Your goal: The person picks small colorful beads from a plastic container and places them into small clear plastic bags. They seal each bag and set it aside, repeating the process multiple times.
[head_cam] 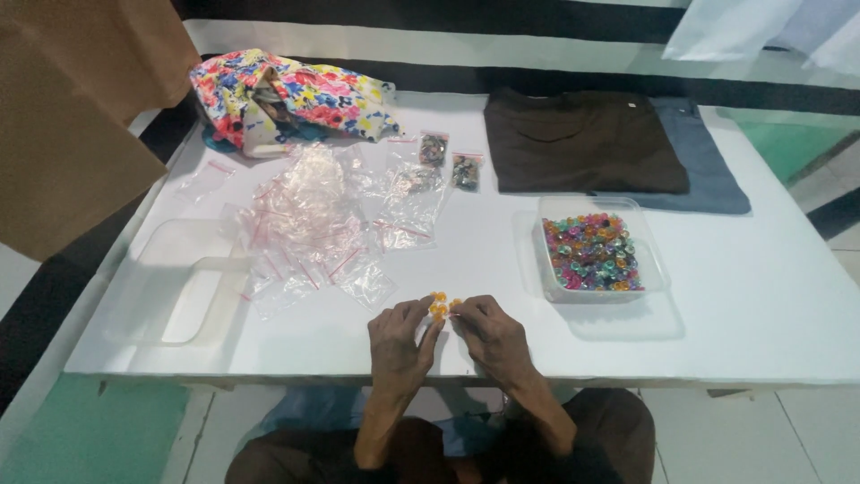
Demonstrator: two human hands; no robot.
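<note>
Still early: both hands, left hand (400, 339) and right hand (491, 336), pinch orange beads (439, 306); bead tray (650, 255) full, two small bags (448, 161) filled, zip bags (309, 215) mostly empty

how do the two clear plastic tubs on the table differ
The right tub holds a heap of multicoloured beads; the left tub looks empty. The right tub sits in front of the folded brown shirt; the left tub sits by the pile of small clear bags. Both are clear, rectangular and lidless.
</note>
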